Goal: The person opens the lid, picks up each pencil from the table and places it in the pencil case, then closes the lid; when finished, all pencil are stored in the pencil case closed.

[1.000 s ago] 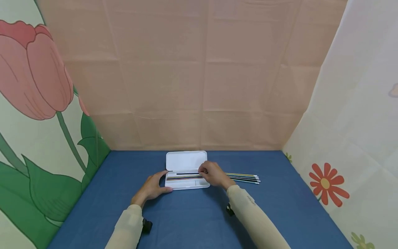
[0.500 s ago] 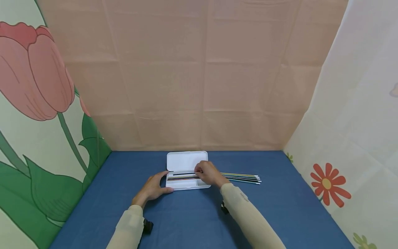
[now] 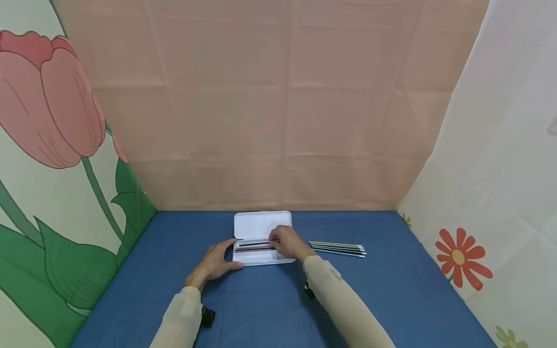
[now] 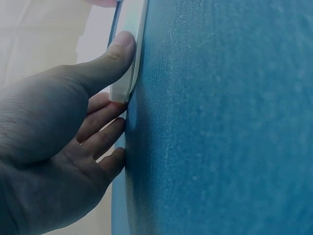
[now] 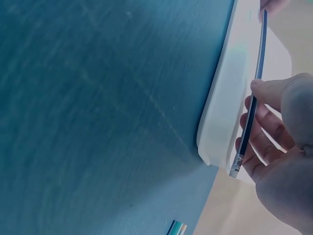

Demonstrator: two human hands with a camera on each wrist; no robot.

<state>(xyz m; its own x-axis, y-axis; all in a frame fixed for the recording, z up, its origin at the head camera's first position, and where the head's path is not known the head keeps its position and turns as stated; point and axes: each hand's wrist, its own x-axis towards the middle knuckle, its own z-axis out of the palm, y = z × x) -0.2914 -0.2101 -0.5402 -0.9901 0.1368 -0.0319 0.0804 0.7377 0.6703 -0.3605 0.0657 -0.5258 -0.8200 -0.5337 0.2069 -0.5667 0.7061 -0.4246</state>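
Observation:
On the blue surface lies a white pencil case [image 3: 250,259], its lid [image 3: 261,224] tipped back. Several pencils [image 3: 252,249] lie lengthwise in its tray. My left hand [image 3: 213,262] holds the case's left end; the left wrist view has the thumb on the front wall and the fingers around the end. Over the right half of the tray, my right hand [image 3: 289,241] pinches a dark striped pencil [image 5: 250,117] between thumb and fingers. Its silver ferrule and pale eraser end point toward the case's right end in the right wrist view.
Several more pencils [image 3: 337,249] lie in a fanned bundle on the blue tablecloth [image 3: 261,304], right of the case. A beige cloth [image 3: 278,106] hangs behind the table, with flower-printed panels on both sides.
My right hand has moved left along the tray with the pencil, uncovering more of the bundle on the right. My left hand stays at the case's left end.

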